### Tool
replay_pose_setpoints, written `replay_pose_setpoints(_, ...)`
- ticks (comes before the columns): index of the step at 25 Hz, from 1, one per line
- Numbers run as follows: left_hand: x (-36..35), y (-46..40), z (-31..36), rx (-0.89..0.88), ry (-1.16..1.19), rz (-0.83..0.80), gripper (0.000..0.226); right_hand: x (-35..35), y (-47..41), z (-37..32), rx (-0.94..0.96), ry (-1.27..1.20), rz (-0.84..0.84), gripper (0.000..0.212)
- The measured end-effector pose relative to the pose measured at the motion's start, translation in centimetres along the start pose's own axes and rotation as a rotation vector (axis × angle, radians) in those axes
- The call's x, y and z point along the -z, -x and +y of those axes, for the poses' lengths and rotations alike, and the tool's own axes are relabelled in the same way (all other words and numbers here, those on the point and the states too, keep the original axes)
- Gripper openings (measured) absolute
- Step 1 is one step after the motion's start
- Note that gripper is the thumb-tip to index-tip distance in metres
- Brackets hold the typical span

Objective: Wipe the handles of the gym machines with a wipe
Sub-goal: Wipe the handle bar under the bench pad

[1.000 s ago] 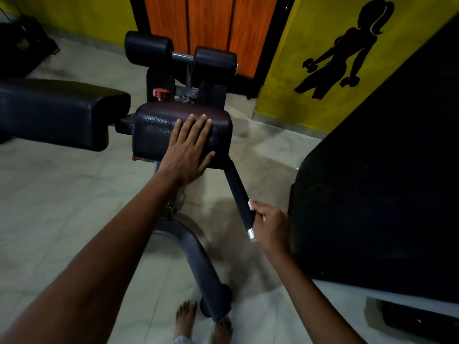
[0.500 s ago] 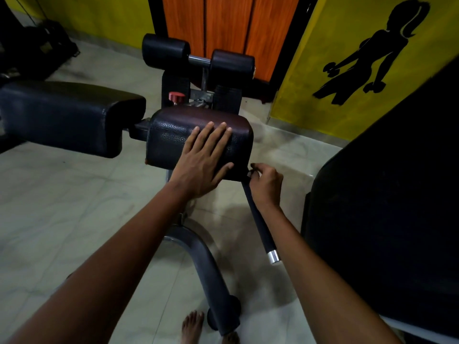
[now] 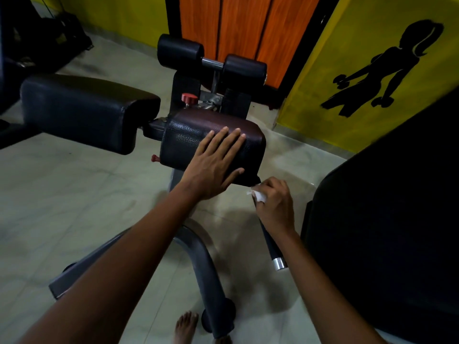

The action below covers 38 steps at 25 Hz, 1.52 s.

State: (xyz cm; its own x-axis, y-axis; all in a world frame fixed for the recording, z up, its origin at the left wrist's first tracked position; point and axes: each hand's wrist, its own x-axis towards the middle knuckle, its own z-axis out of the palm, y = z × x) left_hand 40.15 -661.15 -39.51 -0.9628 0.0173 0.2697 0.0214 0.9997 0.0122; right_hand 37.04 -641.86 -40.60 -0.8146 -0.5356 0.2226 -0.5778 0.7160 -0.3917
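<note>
A black handle (image 3: 271, 244) with a silver end cap slants down from under the dark brown pad (image 3: 196, 135) of the gym machine. My right hand (image 3: 274, 204) is wrapped around the upper part of that handle with a white wipe (image 3: 258, 195) pressed against it; the wipe peeks out by my thumb. My left hand (image 3: 214, 163) lies flat on the brown pad, fingers spread, holding nothing. The part of the handle under my right hand is hidden.
A long black pad (image 3: 82, 110) sits to the left, two black foam rollers (image 3: 211, 58) behind. The machine's grey base tube (image 3: 206, 266) runs toward my bare foot (image 3: 186, 326). A large black padded machine (image 3: 387, 219) stands close on the right. Behind are yellow walls and an orange door (image 3: 243, 33).
My right hand went from the handle's silver end up to its top by the pad, and now sits slightly lower with the wipe showing. The left hand stayed on the pad.
</note>
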Motion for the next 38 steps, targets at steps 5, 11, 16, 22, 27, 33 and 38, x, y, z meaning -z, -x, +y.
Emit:
replay_pose_setpoints(5, 0.1, 0.1, 0.0, -0.001, 0.001, 0.0, 0.07, 1.2, 1.0, 0.9, 0.306, 0.03, -0.213, 0.012)
replay_pose_setpoints(11, 0.2, 0.1, 0.3, 0.012, 0.004, -0.007, 0.07, 1.9, -0.1, 0.3, 0.346, 0.101, -0.348, 0.012)
replay_pose_setpoints(16, 0.5, 0.1, 0.4, 0.02, 0.006, -0.017, 0.07, 4.3, -0.2, 0.9, 0.5, 0.167, -0.517, 0.014)
replay_pose_setpoints(22, 0.5, 0.2, 0.4, 0.018, 0.009, -0.026, 0.071, 4.4, 1.3, 0.0, 0.587, 0.333, -0.755, 0.016)
replay_pose_setpoints(27, 0.5, 0.2, 0.6, 0.022, 0.01, -0.024, 0.071, 4.8, 1.1, 0.9, 0.61, 0.306, -0.693, 0.018)
replay_pose_setpoints(33, 0.4, 0.2, 0.5, 0.024, 0.007, -0.031, 0.071, 7.6, 3.9, 1.7, 0.773, 0.189, -0.867, 0.006)
replay_pose_setpoints(38, 0.3, 0.2, 0.4, 0.018, 0.009, -0.013, 0.07, 6.9, 1.9, 2.4, 0.771, 0.196, -0.664, 0.035)
